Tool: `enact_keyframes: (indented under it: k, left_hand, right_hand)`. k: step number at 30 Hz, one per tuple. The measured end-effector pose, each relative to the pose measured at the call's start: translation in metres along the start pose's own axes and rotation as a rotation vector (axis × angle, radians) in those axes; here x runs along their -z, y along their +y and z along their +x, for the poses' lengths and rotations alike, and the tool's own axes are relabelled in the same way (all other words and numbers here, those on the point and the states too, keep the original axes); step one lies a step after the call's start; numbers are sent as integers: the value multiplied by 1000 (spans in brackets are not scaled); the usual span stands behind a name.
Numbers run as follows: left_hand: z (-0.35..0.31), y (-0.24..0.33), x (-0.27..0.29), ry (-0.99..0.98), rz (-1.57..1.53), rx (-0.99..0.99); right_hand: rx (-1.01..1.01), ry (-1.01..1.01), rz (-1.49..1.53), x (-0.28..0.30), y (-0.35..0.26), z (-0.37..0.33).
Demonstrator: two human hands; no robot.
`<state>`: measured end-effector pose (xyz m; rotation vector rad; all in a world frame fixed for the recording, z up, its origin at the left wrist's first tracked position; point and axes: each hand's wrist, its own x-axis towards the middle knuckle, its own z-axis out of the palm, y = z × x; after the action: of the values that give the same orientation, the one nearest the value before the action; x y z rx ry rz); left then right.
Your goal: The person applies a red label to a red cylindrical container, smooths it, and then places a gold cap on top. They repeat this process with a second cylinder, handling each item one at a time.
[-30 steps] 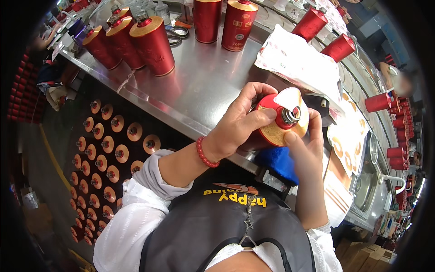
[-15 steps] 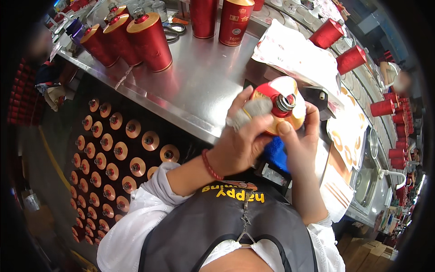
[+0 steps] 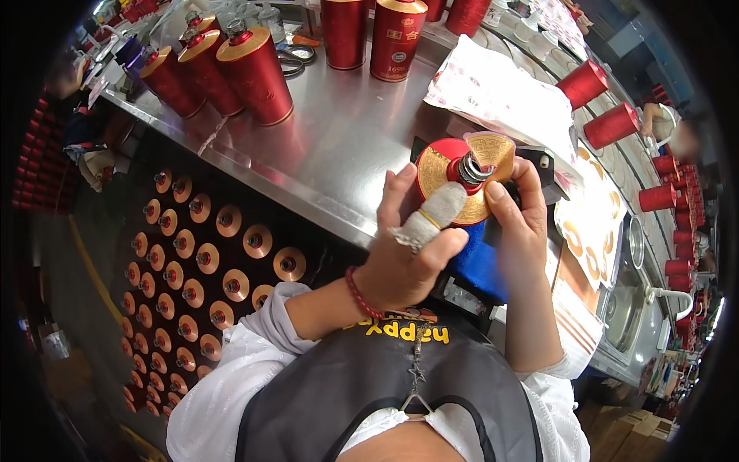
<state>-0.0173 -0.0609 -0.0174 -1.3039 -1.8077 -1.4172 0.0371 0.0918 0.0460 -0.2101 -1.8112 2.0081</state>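
A red bottle (image 3: pixel 440 149) with a metal screw neck is tilted before me, its neck toward me. A gold ring-shaped label (image 3: pixel 436 179) lies around its shoulder, and one end stands up beside the neck. My left hand (image 3: pixel 404 254) steadies the bottle, a grey cloth cover (image 3: pixel 437 212) on its index finger pressing the label near the neck. Its thumb is off the bottle, and its other fingers are partly hidden at the left side. My right hand (image 3: pixel 523 204) pinches the label's right part between thumb and fingers.
Several red bottles (image 3: pixel 254 73) and scissors (image 3: pixel 296 58) stand or lie on the steel table (image 3: pixel 331 123). Gold-topped bottles (image 3: pixel 235 283) fill the lower left. White label sheets (image 3: pixel 493 96), a blue cloth (image 3: pixel 481 262), a sink (image 3: pixel 622 312) and a bottle conveyor (image 3: pixel 570 115) are rightward.
The label's end now stands up by the neck. My left thumb has come off the bottle, while the covered finger presses lower on the shoulder. Bottles on the conveyor have shifted.
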Motion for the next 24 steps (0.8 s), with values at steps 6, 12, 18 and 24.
enact_keyframes:
  k: [6,12,18,24]
  left_hand:
    - [10,-14,6,-91,-18,32]
    - [-6,-9,-9,39,151,-5]
    - [1,-11,0,-31,57,-34]
    - [15,-34,7,54,-382,18]
  right_hand:
    - [27,81,-39,-3,11,-7]
    - [85,15,-135,-5,7,-1]
    - [76,16,-139,-3,2,7]
    - [252,134,-308,-10,18,-5]
